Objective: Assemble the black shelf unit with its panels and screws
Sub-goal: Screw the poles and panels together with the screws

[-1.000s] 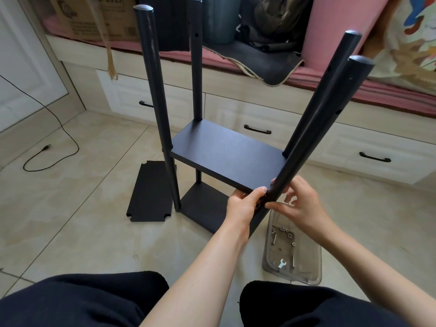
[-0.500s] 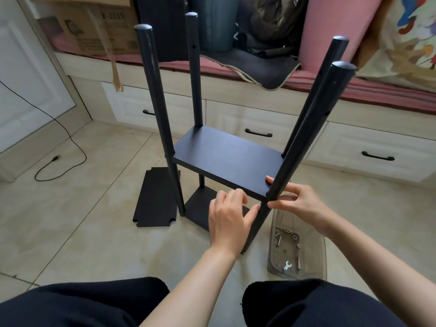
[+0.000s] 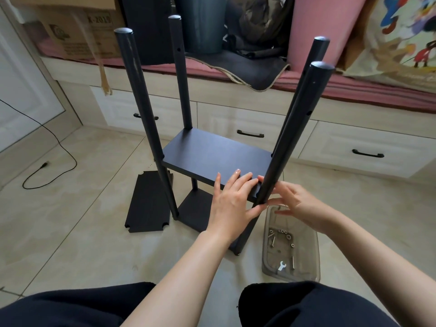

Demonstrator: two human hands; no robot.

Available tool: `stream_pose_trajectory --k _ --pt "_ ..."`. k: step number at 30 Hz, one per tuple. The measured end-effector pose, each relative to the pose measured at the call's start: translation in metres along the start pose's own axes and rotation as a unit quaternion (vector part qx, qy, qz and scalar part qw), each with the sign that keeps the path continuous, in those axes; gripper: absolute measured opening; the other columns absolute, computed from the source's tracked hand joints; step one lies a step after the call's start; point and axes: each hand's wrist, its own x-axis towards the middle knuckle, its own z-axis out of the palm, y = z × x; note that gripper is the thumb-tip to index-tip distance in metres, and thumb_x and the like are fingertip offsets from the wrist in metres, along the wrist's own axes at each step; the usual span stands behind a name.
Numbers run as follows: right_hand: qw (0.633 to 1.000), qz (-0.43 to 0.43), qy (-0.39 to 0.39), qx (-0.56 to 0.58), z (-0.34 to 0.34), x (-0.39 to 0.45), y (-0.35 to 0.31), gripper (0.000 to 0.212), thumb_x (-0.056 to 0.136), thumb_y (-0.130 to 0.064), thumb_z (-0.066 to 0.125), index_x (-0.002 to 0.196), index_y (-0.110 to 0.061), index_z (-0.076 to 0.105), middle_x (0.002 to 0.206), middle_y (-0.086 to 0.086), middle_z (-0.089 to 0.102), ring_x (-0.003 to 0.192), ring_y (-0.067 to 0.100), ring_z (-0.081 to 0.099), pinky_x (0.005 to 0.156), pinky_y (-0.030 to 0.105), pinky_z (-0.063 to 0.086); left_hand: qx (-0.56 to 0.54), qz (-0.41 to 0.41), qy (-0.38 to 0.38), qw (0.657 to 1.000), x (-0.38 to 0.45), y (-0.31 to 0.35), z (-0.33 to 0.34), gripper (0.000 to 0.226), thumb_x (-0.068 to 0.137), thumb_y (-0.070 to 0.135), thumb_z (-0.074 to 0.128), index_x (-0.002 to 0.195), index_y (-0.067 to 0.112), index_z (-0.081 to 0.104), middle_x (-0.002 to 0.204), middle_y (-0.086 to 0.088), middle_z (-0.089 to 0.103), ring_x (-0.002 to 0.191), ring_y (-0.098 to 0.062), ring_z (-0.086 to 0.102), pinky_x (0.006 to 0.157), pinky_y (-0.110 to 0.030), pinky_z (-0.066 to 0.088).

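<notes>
The black shelf unit stands on the tiled floor with several upright poles, a middle panel (image 3: pixel 212 154) and a bottom panel (image 3: pixel 195 208). My left hand (image 3: pixel 232 201) lies flat on the near right corner of the middle panel, fingers straight, thumb under the edge. My right hand (image 3: pixel 292 201) sits just right of the near right pole (image 3: pixel 290 133), fingertips touching the pole at panel height. A loose black panel (image 3: pixel 147 201) lies flat on the floor to the left. A clear plastic tray (image 3: pixel 313 256) holds several screws, washers and a small wrench (image 3: pixel 281 265).
White drawers (image 3: pixel 250 123) with black handles run along the back under a pink-cushioned bench. A cardboard box (image 3: pixel 77 31) and dark fabric sit on the bench. A black cable (image 3: pixel 59 147) trails over the floor at left. My knees (image 3: pixel 306 303) fill the bottom edge.
My left hand has moved from gripping the panel's front edge up onto its top, fingers flattened. My right hand stays at the pole. The camera has tilted slightly down.
</notes>
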Motion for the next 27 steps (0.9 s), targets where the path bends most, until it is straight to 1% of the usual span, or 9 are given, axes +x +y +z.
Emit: stream_pose_trajectory --k 3,5,8,10,12,15,19,23,27 --pt "0.984 0.054 0.05 0.164 -0.003 0.008 0.002 0.055 0.089 -0.073 0.032 0.14 -0.053 0.034 0.112 0.007 0.074 0.104 0.025 0.071 0.091 0.047 0.052 0.003 0.005 0.013 1.0 -0.001 -0.001 0.001 0.055 0.093 0.049 0.063 0.143 0.027 0.054 0.154 0.007 0.045 0.151 -0.016 0.025 0.12 -0.042 -0.013" --pt "0.96 0.101 0.089 0.244 -0.003 0.017 0.002 0.053 0.1 -0.059 0.037 0.145 -0.031 0.039 0.112 0.017 0.073 0.103 0.034 0.071 0.09 0.05 0.054 0.011 0.011 0.02 1.0 -0.001 0.001 0.001 0.053 0.092 0.048 0.064 0.141 0.027 0.056 0.152 0.005 0.048 0.15 -0.019 0.029 0.121 -0.045 -0.009" --pt "0.961 0.12 0.086 0.236 0.004 0.025 -0.001 0.038 0.102 -0.039 0.05 0.121 -0.009 0.063 0.108 0.018 0.073 0.098 0.034 0.072 0.082 0.045 0.057 0.011 0.005 0.025 1.0 0.0 0.003 0.002 0.055 0.09 0.047 0.065 0.14 0.027 0.056 0.15 0.005 0.05 0.149 -0.019 0.031 0.122 -0.048 -0.004" --pt "0.966 0.111 0.094 0.215 0.009 0.03 -0.002 0.027 0.098 -0.031 0.058 0.1 -0.007 0.069 0.096 0.013 0.073 0.086 0.027 0.073 0.069 0.037 0.058 -0.007 -0.01 0.032 0.999 0.001 0.005 0.003 0.059 0.087 0.046 0.068 0.141 0.025 0.056 0.149 0.008 0.051 0.149 -0.016 0.03 0.122 -0.046 -0.007" --pt "0.971 0.107 0.088 0.196 0.01 0.033 -0.003 0.019 0.095 -0.025 0.063 0.094 -0.007 0.07 0.088 0.011 0.072 0.079 0.021 0.074 0.063 0.034 0.056 -0.025 -0.011 0.033 0.999 0.002 0.007 0.003 0.06 0.085 0.042 0.069 0.14 0.023 0.056 0.148 0.009 0.052 0.148 -0.012 0.03 0.123 -0.043 -0.009" --pt "0.972 0.124 0.061 0.191 0.005 0.037 -0.001 0.018 0.093 -0.022 0.065 0.1 -0.008 0.072 0.091 0.011 0.072 0.083 0.023 0.074 0.066 0.038 0.056 -0.04 0.019 0.008 0.999 0.007 0.009 0.003 0.056 0.082 0.031 0.069 0.136 0.02 0.057 0.144 0.009 0.055 0.15 -0.013 0.028 0.125 -0.048 -0.003" --pt "0.971 0.135 0.03 0.196 -0.002 0.04 0.003 0.016 0.089 -0.021 0.067 0.082 -0.014 0.08 0.097 0.013 0.075 0.092 0.027 0.074 0.072 0.046 0.059 -0.045 0.053 -0.013 0.997 0.013 0.005 -0.003 0.06 0.083 0.026 0.07 0.14 0.02 0.053 0.141 0.012 0.057 0.152 -0.013 0.022 0.126 -0.045 -0.001" --pt "0.971 0.128 0.023 0.2 -0.004 0.041 0.005 0.019 0.091 -0.022 0.064 0.098 -0.011 0.078 0.109 0.019 0.073 0.099 0.029 0.073 0.076 0.044 0.058 -0.016 0.075 -0.023 0.997 0.014 -0.001 -0.007 0.062 0.084 0.03 0.072 0.142 0.02 0.052 0.146 0.009 0.055 0.153 -0.016 0.021 0.125 -0.045 -0.003" --pt "0.964 0.137 0.015 0.227 -0.006 0.04 0.007 0.038 0.097 -0.023 0.06 0.129 -0.002 0.059 0.114 0.019 0.07 0.101 0.03 0.072 0.078 0.045 0.059 0.038 0.059 -0.067 0.995 0.018 -0.006 -0.009 0.071 0.088 0.049 0.064 0.151 0.031 0.039 0.162 0.011 0.031 0.156 -0.016 0.007 0.124 -0.046 -0.008"
